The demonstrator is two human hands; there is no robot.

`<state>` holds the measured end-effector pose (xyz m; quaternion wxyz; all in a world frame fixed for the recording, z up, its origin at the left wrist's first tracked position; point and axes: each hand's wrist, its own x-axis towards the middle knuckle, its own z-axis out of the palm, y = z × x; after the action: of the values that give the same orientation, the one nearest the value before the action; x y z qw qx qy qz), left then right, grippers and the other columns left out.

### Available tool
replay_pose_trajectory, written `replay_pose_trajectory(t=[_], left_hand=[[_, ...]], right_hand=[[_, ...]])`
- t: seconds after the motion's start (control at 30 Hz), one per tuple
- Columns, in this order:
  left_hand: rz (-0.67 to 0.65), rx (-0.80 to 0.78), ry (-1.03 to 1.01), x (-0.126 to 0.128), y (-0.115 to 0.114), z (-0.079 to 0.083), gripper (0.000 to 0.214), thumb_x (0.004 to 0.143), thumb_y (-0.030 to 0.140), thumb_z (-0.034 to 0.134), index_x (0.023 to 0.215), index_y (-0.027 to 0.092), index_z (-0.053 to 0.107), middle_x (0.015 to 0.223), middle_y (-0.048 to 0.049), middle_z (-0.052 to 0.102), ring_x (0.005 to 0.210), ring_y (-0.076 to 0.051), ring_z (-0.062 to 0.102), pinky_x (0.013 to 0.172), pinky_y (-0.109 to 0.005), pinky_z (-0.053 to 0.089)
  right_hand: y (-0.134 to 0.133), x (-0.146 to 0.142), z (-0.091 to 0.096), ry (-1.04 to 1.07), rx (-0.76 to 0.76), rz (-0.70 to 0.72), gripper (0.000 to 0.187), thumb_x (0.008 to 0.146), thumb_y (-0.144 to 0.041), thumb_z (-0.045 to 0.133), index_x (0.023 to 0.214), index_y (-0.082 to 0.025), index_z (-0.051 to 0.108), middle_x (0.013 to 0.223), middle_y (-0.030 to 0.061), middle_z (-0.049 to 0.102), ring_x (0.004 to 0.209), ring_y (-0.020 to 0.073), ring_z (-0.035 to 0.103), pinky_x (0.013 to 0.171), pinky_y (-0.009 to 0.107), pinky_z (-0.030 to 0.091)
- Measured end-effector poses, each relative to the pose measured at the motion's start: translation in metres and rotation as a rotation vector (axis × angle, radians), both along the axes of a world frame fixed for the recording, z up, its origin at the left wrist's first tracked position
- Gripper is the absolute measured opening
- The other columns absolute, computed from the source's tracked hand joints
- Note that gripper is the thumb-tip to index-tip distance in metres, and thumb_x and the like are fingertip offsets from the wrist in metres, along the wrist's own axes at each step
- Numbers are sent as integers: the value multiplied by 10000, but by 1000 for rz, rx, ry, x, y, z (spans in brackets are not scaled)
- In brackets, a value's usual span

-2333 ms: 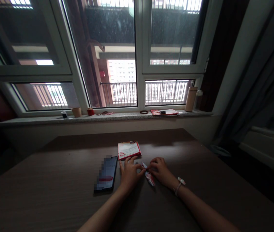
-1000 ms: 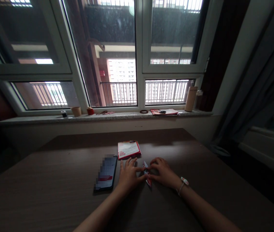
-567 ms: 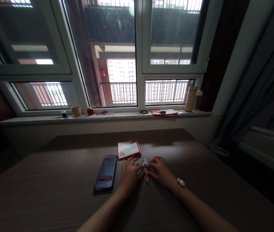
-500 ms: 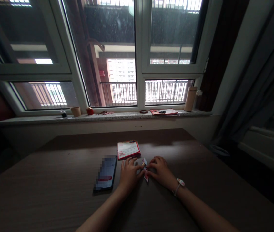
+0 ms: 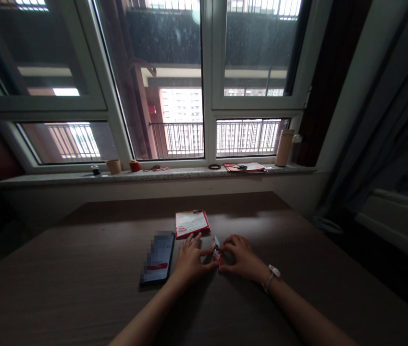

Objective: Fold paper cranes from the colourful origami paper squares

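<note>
A small folded piece of red and white paper (image 5: 216, 250) sits on the dark wooden table (image 5: 81, 293) between my hands. My left hand (image 5: 191, 262) rests on the table with its fingers fanned and its thumb and forefinger pinching the paper's left side. My right hand (image 5: 241, 257), a bracelet on its wrist, curls its fingertips onto the paper's right side. Just beyond my left hand lies a red and white booklet (image 5: 191, 223). A phone (image 5: 159, 257) lies flat to the left of that hand.
The window sill (image 5: 153, 175) behind the table carries a tan cylinder (image 5: 284, 147), red papers (image 5: 244, 166), a ring, a small red pot (image 5: 134, 166) and a beige cup (image 5: 113, 166). Dark curtains (image 5: 380, 120) hang at the right.
The paper has become shorter and more compact between my fingers. Both hands have stayed in nearly the same place, fingertips drawing closer together on the paper.
</note>
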<state>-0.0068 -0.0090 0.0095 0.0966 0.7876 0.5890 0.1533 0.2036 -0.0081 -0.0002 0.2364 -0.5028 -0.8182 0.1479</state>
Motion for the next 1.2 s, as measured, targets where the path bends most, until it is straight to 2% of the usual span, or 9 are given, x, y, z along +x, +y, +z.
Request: replay_pose_trajectory(t=[0.3, 0.4, 0.5, 0.6, 0.8, 0.9, 1.03, 1.2], left_hand=[[-54, 1, -18, 0, -1, -8, 437, 808, 509, 613, 1237, 428, 599, 1523, -25, 357, 1430, -362, 194, 1148, -554, 183], [-75, -25, -34, -2, 1, -9, 417, 831, 486, 590, 1241, 412, 601, 1514, -31, 359, 1432, -362, 179, 1144, -548, 202], [-112, -29, -44, -5, 3, -12, 435, 837, 440, 589, 1271, 416, 574, 1502, -38, 370, 1430, -350, 190, 1145, -547, 204], [-126, -3, -43, -6, 4, -15, 441, 824, 413, 606, 1265, 415, 580, 1479, -42, 392, 1418, -344, 215, 1148, -554, 192], [-140, 36, -55, -5, 6, -17, 416, 808, 418, 631, 1223, 386, 623, 1438, -51, 428, 1388, -332, 261, 1138, -531, 236], [-150, 34, -54, -4, 6, -16, 416, 812, 436, 630, 1226, 395, 619, 1418, -51, 451, 1369, -341, 289, 1128, -545, 245], [-166, 40, -66, -4, 6, -16, 415, 816, 465, 628, 1229, 431, 606, 1419, -36, 456, 1369, -354, 285, 1120, -574, 235], [-181, 8, -69, -3, 4, -13, 388, 816, 510, 619, 1200, 451, 619, 1438, -29, 442, 1384, -352, 266, 1130, -600, 173]], right_hand=[[4, 5, -1, 21, -22, 47, 566, 614, -555, 788, 1105, -310, 649, 1197, 47, 531, 1196, 264, 427, 1076, 425, 283], [7, 8, -2, 48, -18, 79, 424, 720, -518, 733, 1091, -322, 675, 1184, 44, 545, 1185, 244, 434, 1071, 399, 297], [9, 8, -1, 72, 3, 89, 264, 827, -373, 660, 1086, -334, 690, 1150, 40, 574, 1159, 224, 448, 1059, 377, 316], [9, 7, 0, 89, 34, 94, 255, 848, -262, 628, 1080, -340, 700, 1104, 35, 606, 1131, 215, 463, 1039, 362, 338], [13, 5, -4, 113, 108, 115, 204, 831, -230, 647, 971, -346, 738, 1078, 7, 656, 1104, 208, 487, 1003, 349, 357], [16, 4, -6, 116, 102, 133, 206, 827, -217, 647, 949, -352, 742, 1088, -14, 688, 1123, 211, 499, 1045, 393, 307], [15, 5, -2, 108, 40, 127, 235, 838, -192, 613, 915, -373, 742, 1059, -41, 716, 1145, 220, 512, 1113, 504, 151], [11, 6, 6, 103, -8, 105, 221, 848, -211, 577, 854, -346, 752, 1030, -32, 730, 1187, 230, 492, 1119, 518, 110]])
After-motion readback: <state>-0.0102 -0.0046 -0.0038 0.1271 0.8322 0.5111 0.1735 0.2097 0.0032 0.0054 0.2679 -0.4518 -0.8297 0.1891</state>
